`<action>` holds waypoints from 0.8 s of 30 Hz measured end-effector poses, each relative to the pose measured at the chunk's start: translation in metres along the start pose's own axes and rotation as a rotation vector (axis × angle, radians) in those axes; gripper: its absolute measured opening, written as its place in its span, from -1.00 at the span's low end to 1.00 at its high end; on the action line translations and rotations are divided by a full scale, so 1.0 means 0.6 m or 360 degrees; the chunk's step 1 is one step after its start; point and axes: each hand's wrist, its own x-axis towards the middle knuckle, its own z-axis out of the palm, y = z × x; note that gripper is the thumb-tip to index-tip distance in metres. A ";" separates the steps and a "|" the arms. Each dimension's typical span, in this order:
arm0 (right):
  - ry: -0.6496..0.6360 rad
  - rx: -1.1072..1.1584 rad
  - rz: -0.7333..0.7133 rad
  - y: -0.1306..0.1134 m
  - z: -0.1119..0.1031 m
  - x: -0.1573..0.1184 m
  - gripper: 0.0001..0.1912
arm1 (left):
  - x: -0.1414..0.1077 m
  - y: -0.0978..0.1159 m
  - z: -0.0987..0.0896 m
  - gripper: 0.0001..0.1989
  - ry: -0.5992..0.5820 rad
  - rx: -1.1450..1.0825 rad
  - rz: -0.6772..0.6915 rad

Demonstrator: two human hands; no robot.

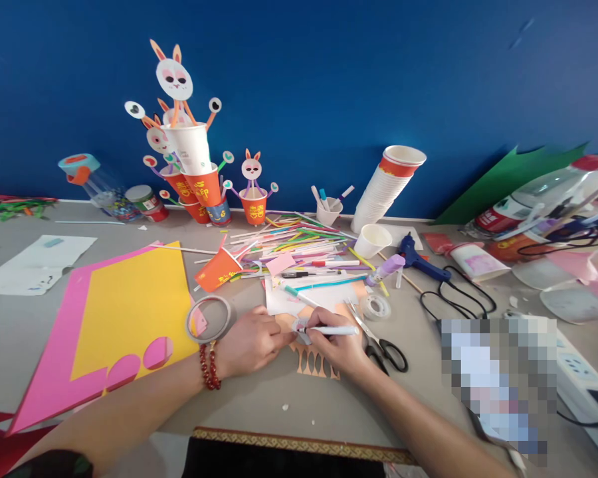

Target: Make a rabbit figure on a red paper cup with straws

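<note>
A right hand (pixel 336 342) holds a white marker (pixel 336 330) close to its working end, pinched narrowly between thumb and fingers, over a small piece of paper (pixel 303 333) at the front middle of the table (pixel 259 411). The left hand (pixel 252 342) lies palm down just beside it, fingers bent close together and fingertips at the paper's edge; whether they pinch it or only press it, an onlooker cannot tell.

The marker looks light, stiff and smooth, best taken by the barrel just behind the tip, where a soft pinch should do. The paper looks thin and nearly weightless, likely to slide or crease under a hard stroke, and is best pinned flat by a margin. Near the hands, a peach cut-out (pixel 319 376) shows a row of openings with slim bars between them; those seem the likeliest to tear, so its solid edge is the safer hold.

Black-handled scissors (pixel 393 355) lie splayed beside the right hand, with a small tape roll (pixel 376 307) near the blades. A larger ring (pixel 210 320) rests by the left wrist, partly over yellow card (pixel 129 305).
</note>
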 end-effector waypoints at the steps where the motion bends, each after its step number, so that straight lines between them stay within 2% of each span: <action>1: 0.0004 0.0000 -0.0001 0.000 0.000 0.000 -0.89 | 0.000 0.000 0.000 -0.68 -0.0002 -0.0003 0.0002; 24: 0.0015 -0.0056 0.0013 -0.003 0.001 0.003 -0.87 | 0.001 0.001 -0.003 -0.70 0.0002 -0.0028 -0.0012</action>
